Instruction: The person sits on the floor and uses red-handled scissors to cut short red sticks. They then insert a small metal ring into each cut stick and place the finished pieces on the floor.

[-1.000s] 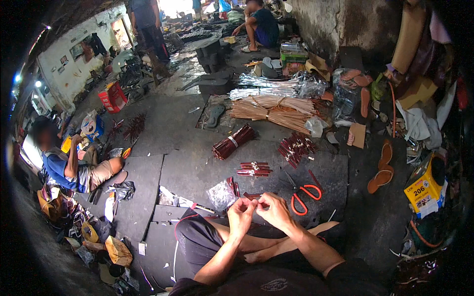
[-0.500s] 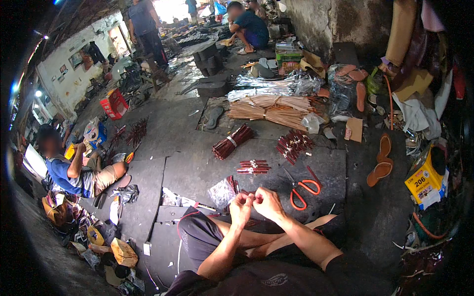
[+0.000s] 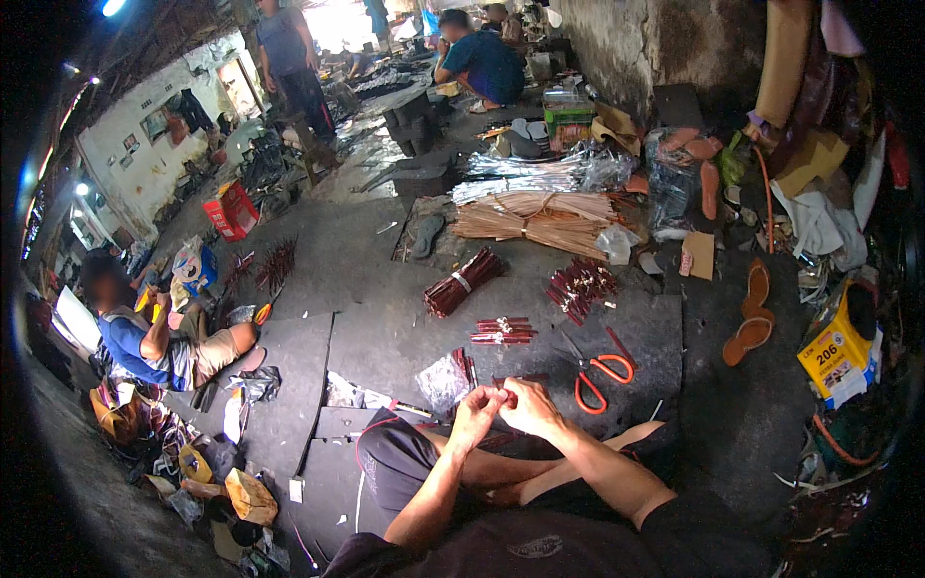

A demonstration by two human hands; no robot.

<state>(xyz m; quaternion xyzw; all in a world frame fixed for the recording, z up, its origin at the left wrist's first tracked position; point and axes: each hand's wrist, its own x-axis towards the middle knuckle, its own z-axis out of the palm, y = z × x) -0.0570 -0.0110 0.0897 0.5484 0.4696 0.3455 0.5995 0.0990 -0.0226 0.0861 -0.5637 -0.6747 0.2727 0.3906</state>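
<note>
My left hand (image 3: 476, 414) and my right hand (image 3: 531, 408) meet above my crossed legs, fingers pinched together. Between the fingertips is a small dark red strip (image 3: 508, 393), mostly hidden by the fingers. Just beyond my hands lies a clear plastic bag (image 3: 445, 381) with dark red strips beside it. Scissors with orange handles (image 3: 591, 383) rest to the right of my right hand. Farther off are a small stack of dark red strips (image 3: 503, 331), a tied bundle of such strips (image 3: 464, 280) and a loose pile with pale ends (image 3: 580, 289).
Tied tan strips (image 3: 540, 222) and silvery strips (image 3: 525, 171) lie farther back. Brown sandals (image 3: 752, 313) and a yellow box (image 3: 836, 352) are at right. A co-worker (image 3: 145, 332) sits at left near scraps; another person (image 3: 482, 58) crouches at the back.
My view has turned slightly, so the floor items appear a little farther right. My hands remain together at the fingertips, with the right fingers slightly shifted.
</note>
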